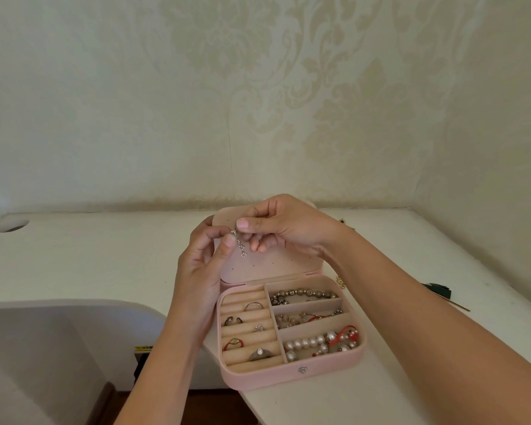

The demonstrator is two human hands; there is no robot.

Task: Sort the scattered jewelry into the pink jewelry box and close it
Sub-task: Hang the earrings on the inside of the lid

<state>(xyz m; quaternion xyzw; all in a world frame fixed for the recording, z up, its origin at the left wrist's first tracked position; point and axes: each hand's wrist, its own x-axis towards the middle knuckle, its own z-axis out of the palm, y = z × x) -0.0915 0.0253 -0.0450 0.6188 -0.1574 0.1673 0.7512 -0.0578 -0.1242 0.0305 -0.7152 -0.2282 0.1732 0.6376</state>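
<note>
The pink jewelry box (292,377) lies open on the white table, its lid (276,262) tilted up toward the wall. Several rings (253,306) sit in the padded rolls on the left side. Bead and pearl bracelets (313,343) fill the three right compartments. In front of the lid's perforated panel, my left hand (201,271) and my right hand (281,227) both pinch a small silver dangling earring (240,244) between fingertips. Its lower links hang free.
A gold jewelry piece (340,282) lies on the table (411,256) just right of the box. A dark green object (437,289) sits farther right. A round cable hole (12,225) is at the far left. The wall stands close behind.
</note>
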